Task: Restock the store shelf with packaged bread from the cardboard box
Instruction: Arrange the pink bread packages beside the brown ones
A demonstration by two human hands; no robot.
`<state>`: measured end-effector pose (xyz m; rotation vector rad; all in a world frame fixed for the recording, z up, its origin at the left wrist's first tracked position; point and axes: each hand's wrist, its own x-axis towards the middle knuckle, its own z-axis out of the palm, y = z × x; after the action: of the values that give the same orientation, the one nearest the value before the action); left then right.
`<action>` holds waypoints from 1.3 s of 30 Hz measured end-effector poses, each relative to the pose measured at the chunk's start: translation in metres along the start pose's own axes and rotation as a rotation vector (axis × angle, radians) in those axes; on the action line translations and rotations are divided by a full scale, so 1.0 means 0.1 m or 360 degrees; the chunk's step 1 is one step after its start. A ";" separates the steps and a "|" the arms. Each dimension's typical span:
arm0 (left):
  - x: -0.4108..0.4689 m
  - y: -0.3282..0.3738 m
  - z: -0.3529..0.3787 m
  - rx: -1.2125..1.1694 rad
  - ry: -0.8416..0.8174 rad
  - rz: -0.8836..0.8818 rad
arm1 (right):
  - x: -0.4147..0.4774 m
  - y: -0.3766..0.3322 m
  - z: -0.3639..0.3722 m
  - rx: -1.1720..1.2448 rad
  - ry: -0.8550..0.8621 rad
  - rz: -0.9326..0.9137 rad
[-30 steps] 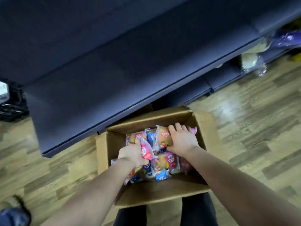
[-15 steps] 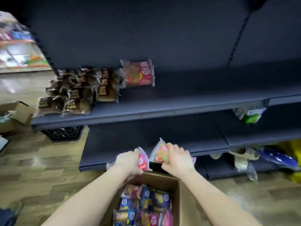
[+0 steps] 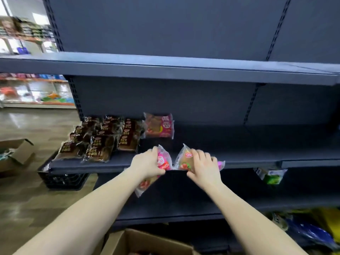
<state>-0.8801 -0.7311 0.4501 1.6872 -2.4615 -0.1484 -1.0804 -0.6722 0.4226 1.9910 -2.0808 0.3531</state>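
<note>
My left hand (image 3: pixel 147 163) grips a pink bread packet (image 3: pixel 164 160) at the front edge of the dark shelf (image 3: pixel 239 159); more of the packet hangs below the hand. My right hand (image 3: pixel 202 167) grips another clear packet of bread (image 3: pixel 184 159) with a red logo, just right of the first. Both packets are held at the shelf lip. One pink bread packet (image 3: pixel 159 126) stands at the back of this shelf. The cardboard box (image 3: pixel 147 242) shows at the bottom edge, its contents mostly out of view.
Several brown packaged cakes (image 3: pixel 99 138) fill the shelf's left end. A black crate (image 3: pixel 62 178) sits on the floor below them, and another cardboard box (image 3: pixel 14 155) lies at far left. A green packet (image 3: pixel 272 176) lies on the lower shelf at right. Blue and yellow bags (image 3: pixel 312 229) are at bottom right.
Both hands rose from the cardboard box, each carrying a bread packet, up to the front edge of the middle shelf. The view tilted upward from the box to the shelves.
</note>
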 end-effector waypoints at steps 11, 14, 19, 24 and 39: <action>0.92 0.28 -0.24 0.0095 -0.0038 0.0400 | 0.50 0.26 -0.09 -0.0146 0.0075 0.0483; 1.10 0.45 -0.16 0.0190 -0.0093 0.0521 | 0.48 0.37 -0.12 -0.0153 0.0065 0.0587; 1.26 0.75 0.07 0.0226 -0.0124 0.0758 | 0.26 0.60 -0.14 -0.0256 0.0000 0.0556; 1.37 0.90 0.28 0.0294 0.0023 0.0925 | 0.15 0.72 -0.09 -0.0366 0.0018 0.0701; 1.43 0.36 0.23 0.0234 -0.0170 0.0783 | 0.61 0.38 -0.12 -0.0336 0.0103 0.0369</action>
<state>-0.9680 -0.8521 0.4433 1.0888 -2.9428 0.0031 -1.1206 -0.7241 0.4541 1.6056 -2.2105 0.2245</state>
